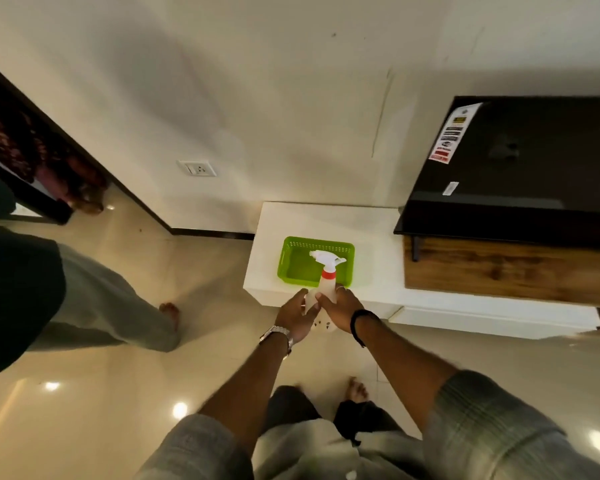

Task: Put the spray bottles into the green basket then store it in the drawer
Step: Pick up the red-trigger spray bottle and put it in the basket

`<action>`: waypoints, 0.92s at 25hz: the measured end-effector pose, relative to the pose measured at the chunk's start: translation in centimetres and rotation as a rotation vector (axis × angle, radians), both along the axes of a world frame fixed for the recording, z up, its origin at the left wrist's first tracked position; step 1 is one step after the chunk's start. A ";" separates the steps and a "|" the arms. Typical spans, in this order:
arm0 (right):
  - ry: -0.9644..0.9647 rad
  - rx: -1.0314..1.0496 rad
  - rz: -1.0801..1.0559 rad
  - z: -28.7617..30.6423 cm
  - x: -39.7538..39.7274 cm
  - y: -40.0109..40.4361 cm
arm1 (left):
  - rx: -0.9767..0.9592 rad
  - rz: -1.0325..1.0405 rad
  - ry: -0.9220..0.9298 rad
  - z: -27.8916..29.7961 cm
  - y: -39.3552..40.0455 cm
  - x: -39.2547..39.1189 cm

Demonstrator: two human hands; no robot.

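A green basket (293, 263) stands empty on the white cabinet top (329, 220). In front of its near rim I hold a spray bottle (327, 284) upright: clear body, red collar, white trigger head over the basket. My left hand (297, 315) wraps the bottle's left side and my right hand (342, 310) grips its right side. The bottle's lower part is partly hidden between my palms. A white drawer front (492, 320) runs below the cabinet top at the right, slightly out.
A black television (520, 168) sits on a wooden unit (506, 271) at the right. Another person (66, 292) stands barefoot on the glossy floor at the left. A wall socket (197, 168) is behind. My bare feet are below.
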State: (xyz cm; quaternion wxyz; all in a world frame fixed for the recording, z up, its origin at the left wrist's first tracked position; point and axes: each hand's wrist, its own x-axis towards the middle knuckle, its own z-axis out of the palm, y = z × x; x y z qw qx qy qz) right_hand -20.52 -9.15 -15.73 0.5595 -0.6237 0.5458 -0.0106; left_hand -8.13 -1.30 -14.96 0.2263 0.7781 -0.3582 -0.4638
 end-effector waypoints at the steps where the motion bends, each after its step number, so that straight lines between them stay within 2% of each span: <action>1: -0.002 0.018 -0.011 -0.5 0.8 -0.7 | 0.022 -0.005 -0.001 -0.4 -0.7 0.8; 6: 0.003 0.011 -0.048 -3.6 5.2 -4.5 | 0.056 -0.068 0.023 -3.5 -5.3 6.1; 11: 0.022 -0.078 -0.092 -8.6 10.7 -8.7 | 0.018 -0.151 -0.001 -9.3 -10.7 12.2; 17: 0.116 -0.194 -0.042 -19.6 15.9 -12.3 | -0.024 -0.323 -0.261 -19.8 -15.3 18.4; 23: 0.153 -0.239 -0.086 -25.7 17.6 -13.2 | -0.197 -0.453 -0.498 -25.8 -17.3 20.6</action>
